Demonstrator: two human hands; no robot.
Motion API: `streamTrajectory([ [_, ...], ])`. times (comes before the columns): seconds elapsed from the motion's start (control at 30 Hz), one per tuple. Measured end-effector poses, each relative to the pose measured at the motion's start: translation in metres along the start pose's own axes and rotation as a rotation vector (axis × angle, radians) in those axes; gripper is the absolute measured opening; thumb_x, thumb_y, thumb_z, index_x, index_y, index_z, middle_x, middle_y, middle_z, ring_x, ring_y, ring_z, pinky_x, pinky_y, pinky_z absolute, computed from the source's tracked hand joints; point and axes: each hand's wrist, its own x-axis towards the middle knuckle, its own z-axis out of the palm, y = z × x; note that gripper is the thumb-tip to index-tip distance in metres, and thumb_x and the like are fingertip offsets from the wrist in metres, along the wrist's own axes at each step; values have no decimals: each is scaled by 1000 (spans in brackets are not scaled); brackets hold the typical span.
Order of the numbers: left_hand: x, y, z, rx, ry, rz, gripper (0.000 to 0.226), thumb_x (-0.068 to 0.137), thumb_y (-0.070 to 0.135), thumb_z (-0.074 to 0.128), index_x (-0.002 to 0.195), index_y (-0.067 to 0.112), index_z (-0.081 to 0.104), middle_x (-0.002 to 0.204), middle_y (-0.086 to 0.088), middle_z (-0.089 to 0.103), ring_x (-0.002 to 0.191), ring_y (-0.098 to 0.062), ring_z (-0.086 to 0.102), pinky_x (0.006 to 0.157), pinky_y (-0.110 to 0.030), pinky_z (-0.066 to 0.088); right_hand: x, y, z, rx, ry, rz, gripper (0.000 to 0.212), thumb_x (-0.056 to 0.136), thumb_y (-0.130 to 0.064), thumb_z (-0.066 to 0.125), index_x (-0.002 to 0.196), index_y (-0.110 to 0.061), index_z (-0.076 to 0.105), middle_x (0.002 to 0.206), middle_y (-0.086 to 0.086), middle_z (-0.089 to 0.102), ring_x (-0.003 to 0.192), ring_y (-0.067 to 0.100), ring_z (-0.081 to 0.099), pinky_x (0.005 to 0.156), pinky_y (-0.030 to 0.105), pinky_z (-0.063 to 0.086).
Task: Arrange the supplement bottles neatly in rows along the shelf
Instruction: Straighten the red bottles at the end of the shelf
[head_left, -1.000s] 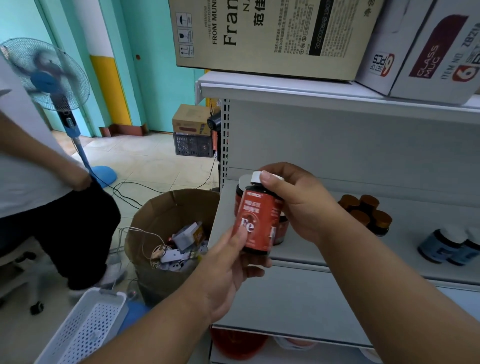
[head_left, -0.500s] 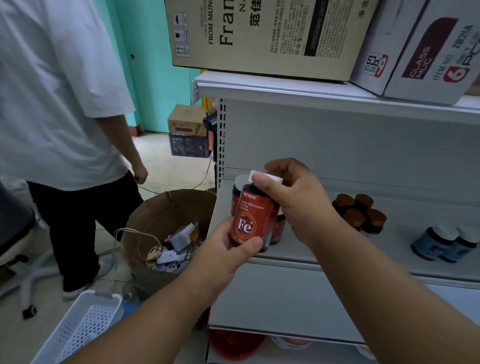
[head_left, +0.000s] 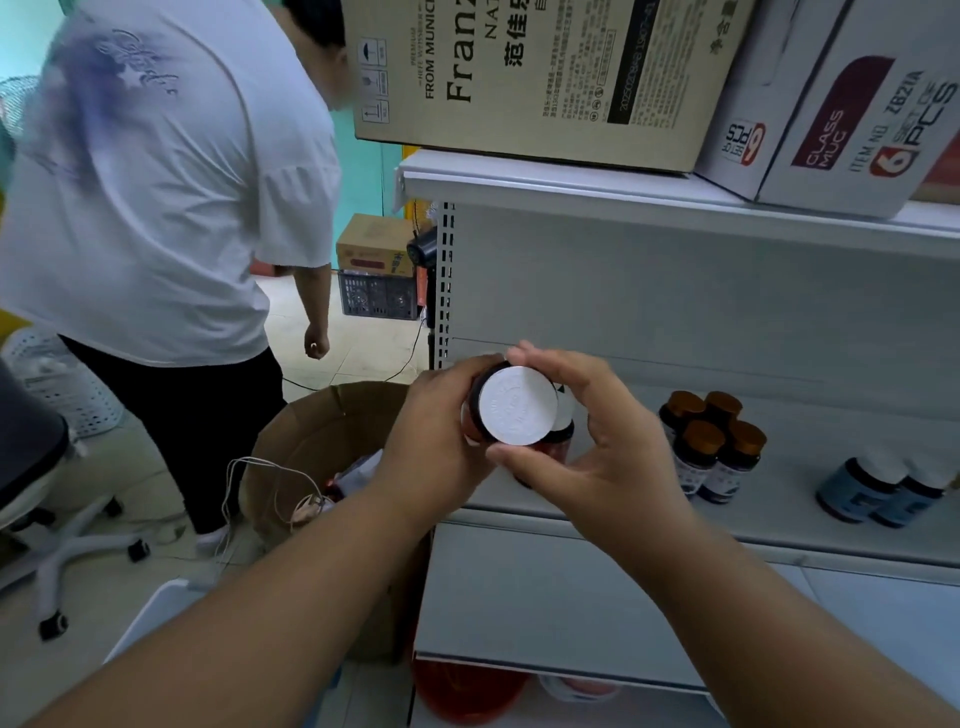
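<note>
Head view — the only one, so nothing is being shared: worn camera looking forward and down, wide-angle, sitting close over both forearms and facing the white shelf (head_left: 779, 499) unit at near range — floor showing at left.

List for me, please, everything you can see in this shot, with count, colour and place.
held bottle: one, red with white cap, gripped in both hands before the shelf
brown-capped bottles: four, dark, clustered on the shelf
blue bottles: two, white caps, shelf right
cartons: tan and white, top shelf
cardboard bin: one, brown, floor, holding cables
bystander: white shirt, left
left hand: grips the bottle's side
right hand: fingers round the cap
</note>
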Motion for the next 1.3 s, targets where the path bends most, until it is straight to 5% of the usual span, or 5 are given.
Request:
streamTrajectory([
  [0.23,-30,20,-12,-320,-449,-369,77,58,73,79,123,38,57,112,13,70,104,-8,66,98,-42,53,42,5,-15,184,-29,655,44,73,-49,77,105,-21,64,93,-4,73,79,12,71,71,34,60],
  [0.47,-13,66,-26,-675,-448,-749,69,72,71,58,110,14,67,92,-17,75,78,-28,66,85,-40,50,66,32,-9,548,-173,1074,51,79,-46,73,112,-8,64,97,14,73,93,32,70,93,48,53],
  [0.7,-10,50,-33,-606,-439,-727,65,74,67,60,113,15,67,96,-14,76,86,-28,70,91,-41,51,75,38,0,481,-187,987,54,79,-53,70,110,-9,64,95,12,75,86,28,72,90,46,55],
  [0.97,-5,-31,-20,-38,-326,-312,55,90,50,64,141,38,45,127,12,62,117,-11,57,86,-27,43,83,21,13,-208,-265,495,44,75,-44,76,113,-29,59,108,-9,65,95,10,63,83,33,55],
  [1.3,-28,-113,29,717,-605,-80,101,89,80,22,157,12,-10,165,-10,-17,151,-29,-16,123,-49,-2,61,59,59,-737,-353,386,49,85,-47,62,127,-25,52,118,8,56,112,25,48,88,32,37],
])
